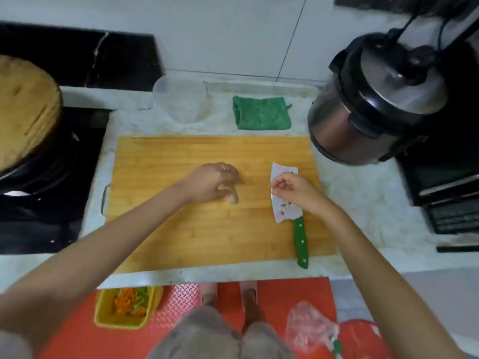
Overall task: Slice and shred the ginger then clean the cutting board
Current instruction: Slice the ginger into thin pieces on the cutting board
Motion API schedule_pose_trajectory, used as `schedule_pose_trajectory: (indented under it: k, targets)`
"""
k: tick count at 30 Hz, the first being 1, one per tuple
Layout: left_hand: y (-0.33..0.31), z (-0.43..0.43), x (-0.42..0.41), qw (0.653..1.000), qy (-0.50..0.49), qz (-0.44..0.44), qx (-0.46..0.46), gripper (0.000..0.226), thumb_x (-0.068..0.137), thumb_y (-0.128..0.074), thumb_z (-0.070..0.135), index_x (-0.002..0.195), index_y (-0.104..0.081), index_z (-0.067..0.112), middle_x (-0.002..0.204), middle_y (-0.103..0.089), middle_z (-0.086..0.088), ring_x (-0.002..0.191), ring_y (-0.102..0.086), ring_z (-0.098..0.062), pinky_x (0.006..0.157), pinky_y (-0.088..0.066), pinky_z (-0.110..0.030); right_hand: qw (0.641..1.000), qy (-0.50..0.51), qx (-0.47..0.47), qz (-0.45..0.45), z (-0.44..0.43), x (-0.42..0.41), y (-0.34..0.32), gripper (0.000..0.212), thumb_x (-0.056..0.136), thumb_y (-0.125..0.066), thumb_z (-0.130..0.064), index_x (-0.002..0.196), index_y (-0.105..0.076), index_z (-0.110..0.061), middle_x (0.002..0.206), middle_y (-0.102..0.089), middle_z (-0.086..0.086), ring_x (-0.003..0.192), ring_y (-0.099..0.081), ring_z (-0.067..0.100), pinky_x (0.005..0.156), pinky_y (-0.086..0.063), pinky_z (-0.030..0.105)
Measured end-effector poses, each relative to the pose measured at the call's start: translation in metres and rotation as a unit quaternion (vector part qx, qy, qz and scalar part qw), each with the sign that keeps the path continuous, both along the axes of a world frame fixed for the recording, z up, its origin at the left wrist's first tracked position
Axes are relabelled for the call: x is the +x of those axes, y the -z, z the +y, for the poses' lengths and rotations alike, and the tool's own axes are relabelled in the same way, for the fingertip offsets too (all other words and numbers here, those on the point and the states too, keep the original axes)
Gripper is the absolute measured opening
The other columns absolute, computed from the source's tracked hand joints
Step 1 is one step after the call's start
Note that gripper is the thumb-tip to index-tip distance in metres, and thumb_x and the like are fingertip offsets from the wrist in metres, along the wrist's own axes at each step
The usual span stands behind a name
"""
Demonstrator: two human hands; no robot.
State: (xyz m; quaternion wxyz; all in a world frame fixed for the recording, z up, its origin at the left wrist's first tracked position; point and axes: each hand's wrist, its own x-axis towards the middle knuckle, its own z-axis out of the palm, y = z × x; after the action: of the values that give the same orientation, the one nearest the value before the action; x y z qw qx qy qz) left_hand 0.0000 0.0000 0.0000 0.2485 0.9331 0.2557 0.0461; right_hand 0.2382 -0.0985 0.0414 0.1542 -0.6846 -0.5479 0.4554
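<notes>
Ginger (231,198) under curled left hand (212,181)

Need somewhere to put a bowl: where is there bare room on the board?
Bare: the cutting board's far strip in front of the green cloth, and its near middle between the forearms, left of the knife. Crowded: mid-board, around the left hand, ginger and right hand.

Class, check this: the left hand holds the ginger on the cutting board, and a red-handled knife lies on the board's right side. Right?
No: the head view shows the knife has a green handle, not red. The left hand holds the ginger on the cutting board, knife at its right.
</notes>
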Motion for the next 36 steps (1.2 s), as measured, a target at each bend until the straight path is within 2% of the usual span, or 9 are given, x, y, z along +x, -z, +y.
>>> schedule_pose_trajectory:
  k: [3, 8, 12, 17, 20, 25, 31, 34, 36]
  targets:
    - [0.017, -0.009, 0.001, 0.998, 0.036, 0.044, 0.038, 0.044, 0.079, -0.065, 0.011, 0.122, -0.065, 0.021, 0.134, -0.057, -0.001, 0.123, -0.053, -0.018, 0.092, -0.042, -0.037, 0.995, 0.082, -0.003, -0.063, -0.022, 0.0, 0.028, 0.012, 0.089, -0.06, -0.007, 0.097, -0.053, -0.013, 0.098, -0.057, 0.001, 0.096, -0.057, 0.02, 0.071, -0.042, 0.021]
    - [0.02, -0.018, 0.0, 0.999, 0.013, -0.025, 0.035, 0.027, 0.072, -0.051, 0.009, 0.084, -0.072, 0.022, 0.1, -0.07, 0.009, 0.091, -0.068, -0.018, 0.068, -0.041, -0.02, 0.968, 0.171, 0.013, -0.184, -0.056, -0.007, 0.052, 0.041, 0.081, -0.07, -0.019, 0.116, -0.05, -0.009, 0.115, -0.051, 0.008, 0.103, -0.052, 0.023, 0.074, -0.037, 0.025]
    - [0.024, -0.017, -0.001, 0.997, -0.039, -0.003, 0.063, 0.022, 0.072, -0.07, 0.006, 0.09, -0.07, 0.018, 0.096, -0.071, 0.002, 0.09, -0.068, -0.023, 0.078, -0.044, -0.029, 0.957, 0.208, -0.002, -0.2, -0.068, -0.017, 0.058, 0.058, 0.083, -0.07, -0.024, 0.132, -0.04, -0.012, 0.13, -0.042, 0.01, 0.116, -0.045, 0.027, 0.087, -0.04, 0.03]
    - [0.025, -0.023, 0.004, 0.984, -0.039, 0.096, 0.144, 0.028, 0.085, -0.063, 0.013, 0.112, -0.068, 0.018, 0.108, -0.064, -0.01, 0.1, -0.06, -0.034, 0.088, -0.039, -0.042, 0.93, 0.239, -0.047, -0.276, -0.078, -0.027, 0.065, 0.071, 0.087, -0.063, -0.028, 0.142, -0.023, -0.011, 0.138, -0.031, 0.014, 0.126, -0.035, 0.033, 0.1, -0.038, 0.042]
    - [0.019, -0.027, 0.001, 0.982, -0.182, -0.023, -0.05, 0.038, 0.083, -0.056, 0.027, 0.118, -0.065, 0.014, 0.108, -0.063, -0.009, 0.097, -0.061, -0.032, 0.08, -0.047, -0.039, 0.931, 0.24, -0.077, -0.263, -0.084, -0.025, 0.069, 0.062, 0.09, -0.057, -0.023, 0.141, -0.024, -0.01, 0.137, -0.035, 0.014, 0.119, -0.045, 0.032, 0.091, -0.045, 0.046]
    - [-0.007, -0.046, 0.0, 0.781, -0.317, -0.254, -0.474, 0.036, 0.101, -0.044, 0.011, 0.136, -0.043, 0.019, 0.092, -0.056, -0.006, 0.082, -0.057, -0.014, 0.066, -0.052, -0.017, 0.944, 0.256, -0.051, -0.202, -0.086, -0.013, 0.062, 0.048, 0.086, -0.06, -0.014, 0.13, -0.042, -0.009, 0.12, -0.052, 0.011, 0.1, -0.057, 0.028, 0.072, -0.049, 0.037]
    - [-0.009, -0.061, 0.004, 0.716, -0.305, -0.284, -0.56, 0.038, 0.105, -0.031, 0.013, 0.138, -0.038, 0.029, 0.103, -0.065, -0.004, 0.09, -0.063, -0.014, 0.065, -0.051, -0.02, 0.968, 0.247, 0.008, -0.043, -0.084, -0.014, 0.038, 0.014, 0.087, -0.056, -0.01, 0.083, -0.054, -0.023, 0.086, -0.064, 0.008, 0.07, -0.056, 0.02, 0.057, -0.04, 0.029]
    - [-0.005, -0.068, 0.013, 0.681, -0.323, -0.294, -0.588, 0.048, 0.099, -0.044, 0.009, 0.144, -0.033, 0.023, 0.1, -0.059, 0.001, 0.079, -0.059, -0.009, 0.061, -0.05, -0.018, 0.96, 0.278, -0.006, 0.035, -0.083, -0.007, 0.037, 0.019, 0.09, -0.049, -0.004, 0.093, -0.053, -0.022, 0.084, -0.059, 0.0, 0.064, -0.057, 0.018, 0.054, -0.047, 0.026]
    - [-0.001, -0.073, 0.016, 0.724, -0.308, -0.264, -0.558, 0.07, 0.088, -0.06, -0.001, 0.146, -0.03, 0.022, 0.106, -0.053, 0.004, 0.083, -0.054, -0.006, 0.069, -0.049, -0.015, 0.961, 0.269, -0.01, 0.057, -0.083, 0.002, 0.039, 0.024, 0.091, -0.049, -0.005, 0.112, -0.05, -0.017, 0.088, -0.058, -0.003, 0.061, -0.056, 0.016, 0.055, -0.049, 0.027]
